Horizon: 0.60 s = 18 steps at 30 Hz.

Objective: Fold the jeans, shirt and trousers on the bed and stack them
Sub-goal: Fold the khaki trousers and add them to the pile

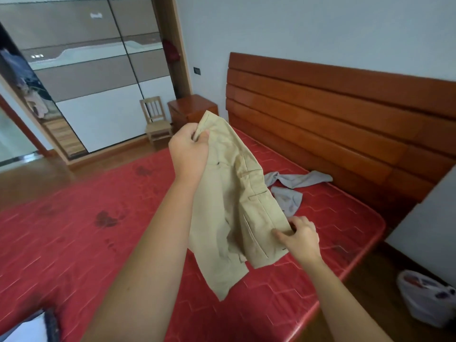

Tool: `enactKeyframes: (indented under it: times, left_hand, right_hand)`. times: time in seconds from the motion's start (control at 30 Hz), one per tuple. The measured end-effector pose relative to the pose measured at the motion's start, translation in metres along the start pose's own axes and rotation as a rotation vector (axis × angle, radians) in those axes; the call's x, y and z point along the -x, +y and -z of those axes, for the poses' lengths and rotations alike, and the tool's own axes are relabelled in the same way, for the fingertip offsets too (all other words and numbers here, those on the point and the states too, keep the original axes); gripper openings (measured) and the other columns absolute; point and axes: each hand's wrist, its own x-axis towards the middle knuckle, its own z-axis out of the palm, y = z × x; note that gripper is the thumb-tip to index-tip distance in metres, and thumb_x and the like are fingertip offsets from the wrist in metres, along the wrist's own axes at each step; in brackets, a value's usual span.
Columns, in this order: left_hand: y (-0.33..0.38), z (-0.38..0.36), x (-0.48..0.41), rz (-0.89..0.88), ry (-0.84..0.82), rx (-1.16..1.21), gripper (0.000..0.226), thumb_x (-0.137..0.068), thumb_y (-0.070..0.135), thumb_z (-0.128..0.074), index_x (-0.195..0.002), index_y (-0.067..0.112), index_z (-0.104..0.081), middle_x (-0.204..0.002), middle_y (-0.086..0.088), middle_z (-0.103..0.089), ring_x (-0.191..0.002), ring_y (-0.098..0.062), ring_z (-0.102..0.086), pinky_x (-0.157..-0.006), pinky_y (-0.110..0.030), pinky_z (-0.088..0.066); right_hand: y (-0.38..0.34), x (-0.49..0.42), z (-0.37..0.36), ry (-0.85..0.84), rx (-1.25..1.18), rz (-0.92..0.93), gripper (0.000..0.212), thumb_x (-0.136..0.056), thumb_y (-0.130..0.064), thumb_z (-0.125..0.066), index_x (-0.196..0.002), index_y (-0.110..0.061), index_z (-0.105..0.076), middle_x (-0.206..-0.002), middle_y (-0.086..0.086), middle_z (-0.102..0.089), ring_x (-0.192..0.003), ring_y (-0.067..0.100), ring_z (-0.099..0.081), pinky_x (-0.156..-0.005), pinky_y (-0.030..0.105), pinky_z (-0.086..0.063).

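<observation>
**Beige trousers held up over the bed, both hands gripping**

The left hand [190, 150] is raised and clenched on a bunched corner of the beige trousers [237, 193], thumb pressing the cloth against curled fingers. Lower and nearer, the right hand [302, 236] pinches the opposite corner beside a welt pocket. The edge stretched between the two hands looks like the waistband. The rest of the garment hangs slack and creased, its lowest point dangling just above the red bed [98, 243].

The fabric looks like light woven cotton: soft and limp, with no stiffness of its own, and not slippery. It will sag wherever it is unsupported, so the waistband corners are probably the right hold, since the seam there is thickest. The legs can then drop straight for laying flat.

Beyond the trousers, a grey shirt [296, 181] lies crumpled and unfolded on the mattress near the wooden headboard [345, 114]. A dark blue edge at the lower left corner [50, 324] may be the jeans, though too little shows to be sure.
</observation>
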Motion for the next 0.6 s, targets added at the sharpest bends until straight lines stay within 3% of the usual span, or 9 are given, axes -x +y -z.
enactKeyframes:
  times: [0.13, 0.23, 0.33, 0.4, 0.5, 0.6]
  left_hand:
    - [0.0, 0.002, 0.004, -0.009, 0.006, 0.042, 0.014, -0.082, 0.007, -0.06, -0.069, 0.01, -0.057, -0.058, 0.011, -0.045, -0.054, -0.002, -0.041, -0.055, -0.014, -0.033]
    - [-0.002, 0.005, 0.004, -0.019, 0.008, 0.051, 0.012, -0.083, 0.008, -0.06, -0.072, 0.01, -0.06, -0.059, 0.011, -0.047, -0.056, -0.002, -0.042, -0.057, -0.019, -0.036]
    - [-0.007, 0.009, 0.003, -0.011, 0.03, 0.069, 0.012, -0.083, 0.009, -0.06, -0.071, 0.011, -0.06, -0.058, 0.012, -0.046, -0.054, -0.002, -0.041, -0.056, -0.02, -0.036]
    - [-0.009, 0.014, 0.001, 0.006, 0.053, 0.076, 0.012, -0.083, 0.01, -0.06, -0.071, 0.011, -0.059, -0.057, 0.012, -0.045, -0.054, -0.003, -0.04, -0.056, -0.022, -0.036]
    - [-0.009, 0.027, -0.004, 0.036, 0.087, 0.084, 0.02, -0.083, 0.009, -0.058, -0.065, 0.014, -0.054, -0.056, 0.012, -0.043, -0.052, -0.002, -0.038, -0.055, -0.021, -0.034]
    - [-0.005, 0.047, -0.016, 0.077, 0.176, 0.055, 0.015, -0.085, 0.009, -0.057, -0.07, 0.014, -0.055, -0.059, 0.011, -0.046, -0.056, -0.004, -0.041, -0.057, -0.023, -0.033]
  right_hand:
    - [0.021, 0.011, -0.006, 0.011, -0.185, -0.136, 0.024, -0.069, -0.028, -0.078, -0.074, -0.017, -0.057, -0.09, 0.0, -0.053, -0.086, 0.016, -0.047, -0.071, 0.028, -0.04]
    - [0.025, 0.021, -0.015, 0.051, -0.501, -0.217, 0.021, -0.072, -0.016, -0.077, -0.081, -0.016, -0.059, -0.079, 0.003, -0.057, -0.072, 0.019, -0.051, -0.057, 0.026, -0.043]
    - [0.022, 0.023, -0.024, 0.13, -0.695, -0.318, 0.037, -0.071, -0.013, -0.078, -0.1, -0.014, -0.055, -0.087, 0.003, -0.058, -0.075, 0.018, -0.055, -0.064, 0.031, -0.05]
    - [0.019, 0.022, -0.032, 0.137, -0.858, -0.425, 0.037, -0.073, -0.01, -0.076, -0.103, -0.013, -0.055, -0.091, 0.003, -0.061, -0.082, 0.018, -0.059, -0.075, 0.034, -0.051]
    - [0.007, 0.015, -0.039, 0.116, -1.034, -0.476, 0.021, -0.076, -0.005, -0.071, -0.095, -0.011, -0.064, -0.093, 0.003, -0.067, -0.086, 0.018, -0.061, -0.082, 0.033, -0.051]
    - [-0.028, -0.012, -0.027, 0.126, -1.1, -0.361, 0.01, -0.079, -0.006, -0.069, -0.076, -0.013, -0.062, -0.081, -0.001, -0.062, -0.077, 0.012, -0.057, -0.075, 0.025, -0.046]
